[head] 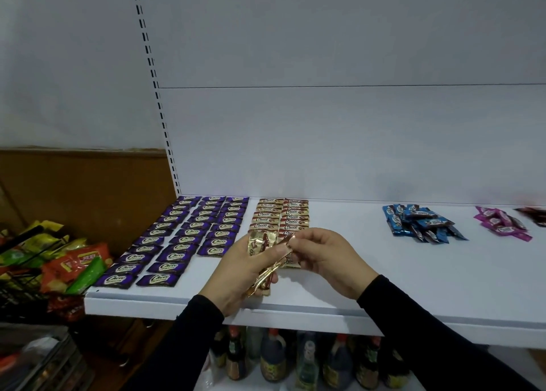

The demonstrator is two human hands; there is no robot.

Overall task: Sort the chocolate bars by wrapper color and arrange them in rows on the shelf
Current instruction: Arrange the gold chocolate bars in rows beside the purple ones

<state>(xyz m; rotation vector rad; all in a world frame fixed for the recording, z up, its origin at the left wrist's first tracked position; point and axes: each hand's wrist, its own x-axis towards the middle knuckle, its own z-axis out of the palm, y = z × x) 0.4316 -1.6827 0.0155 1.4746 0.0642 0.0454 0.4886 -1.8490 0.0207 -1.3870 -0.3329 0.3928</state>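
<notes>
On the white shelf (339, 275), purple-wrapped bars (189, 234) lie in three neat rows at the left. Gold-wrapped bars (280, 213) form two rows beside them. My left hand (239, 272) grips a bunch of gold bars (261, 253) just above the shelf's front. My right hand (322, 257) pinches the top end of one gold bar (288, 241) from that bunch. A loose heap of blue bars (422, 223) lies to the right, then a pink heap (502, 222), and dark red bars (534, 215) at the frame's right edge.
A black wire basket (20, 281) of snack packets (74, 263) stands left of the shelf. Bottles (307, 361) stand on the level below. A slotted upright (159, 104) runs up the white back panel. Bare shelf lies between the gold rows and the blue heap.
</notes>
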